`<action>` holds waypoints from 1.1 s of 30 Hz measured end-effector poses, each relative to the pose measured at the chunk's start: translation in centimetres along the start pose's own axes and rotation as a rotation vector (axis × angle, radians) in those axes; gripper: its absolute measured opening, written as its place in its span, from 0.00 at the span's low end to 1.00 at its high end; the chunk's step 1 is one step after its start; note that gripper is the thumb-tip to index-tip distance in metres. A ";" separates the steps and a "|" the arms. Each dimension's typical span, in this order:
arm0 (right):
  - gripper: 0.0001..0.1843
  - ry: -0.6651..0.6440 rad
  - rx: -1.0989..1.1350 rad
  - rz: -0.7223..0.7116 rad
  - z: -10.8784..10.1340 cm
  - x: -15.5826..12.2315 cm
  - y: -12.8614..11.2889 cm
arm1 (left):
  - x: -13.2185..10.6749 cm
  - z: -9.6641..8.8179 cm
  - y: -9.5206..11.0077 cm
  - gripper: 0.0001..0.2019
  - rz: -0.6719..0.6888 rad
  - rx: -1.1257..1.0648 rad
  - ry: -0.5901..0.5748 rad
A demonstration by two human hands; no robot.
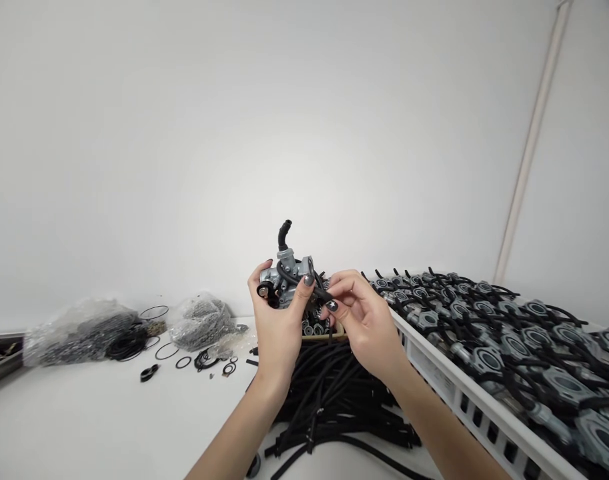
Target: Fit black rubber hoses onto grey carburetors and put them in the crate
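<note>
My left hand (278, 320) is wrapped round a small grey metal carburetor (289, 277), held up above the table. A black bent cap sticks up from the carburetor's top. My right hand (361, 313) pinches a thin black rubber hose (320, 291) that runs from the carburetor's side. Both hands are close together, the fingertips nearly touching. Under them lies a heap of cut black hoses (334, 400).
A white slotted crate (464, 393) at right is packed with several finished carburetors with hoses. At left on the white table (84, 427) lie two clear bags of small parts (79, 330), loose black O-rings (167, 351), and a grey tray (1, 360) at the edge.
</note>
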State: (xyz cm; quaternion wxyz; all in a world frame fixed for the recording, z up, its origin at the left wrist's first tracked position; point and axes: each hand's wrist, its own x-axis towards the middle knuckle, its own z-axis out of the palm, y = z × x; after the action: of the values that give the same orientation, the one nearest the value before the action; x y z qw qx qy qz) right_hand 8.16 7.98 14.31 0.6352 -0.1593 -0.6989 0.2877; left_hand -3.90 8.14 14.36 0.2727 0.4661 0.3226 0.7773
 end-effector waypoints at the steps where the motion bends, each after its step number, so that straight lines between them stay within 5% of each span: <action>1: 0.04 -0.001 0.008 0.001 -0.1 0.1 0.1 | 0.0 0.0 0.0 0.30 -0.003 -0.007 -0.006; 7: 0.08 -0.073 0.054 0.092 -1.1 0.7 0.5 | -0.5 0.3 0.7 0.31 -0.006 0.053 0.035; 14: 0.07 0.027 -0.171 0.076 -2.2 1.4 1.8 | -0.1 0.1 -0.5 0.31 0.011 0.094 0.036; 19: 0.35 -0.003 0.021 0.239 -2.3 1.6 2.0 | 0.2 0.0 -1.2 0.30 0.007 0.041 0.017; 22: 0.42 -0.122 0.272 0.359 -2.0 1.5 1.7 | 0.2 0.1 -0.9 0.30 -0.008 -0.003 0.005; 25: 0.40 -0.197 0.453 0.450 -1.5 1.3 1.4 | -0.1 0.4 -0.6 0.31 -0.040 -0.010 -0.014; 33: 0.27 -0.051 0.497 0.514 -1.1 1.2 2.2 | -0.6 0.7 -0.5 0.32 -0.055 0.060 -0.014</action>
State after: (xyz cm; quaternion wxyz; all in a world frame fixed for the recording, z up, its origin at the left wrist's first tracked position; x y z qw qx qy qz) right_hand 8.72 10.64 13.96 0.5437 -0.1634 -0.5603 0.6032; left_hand -2.93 8.20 13.95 0.2820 0.4707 0.3567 0.7561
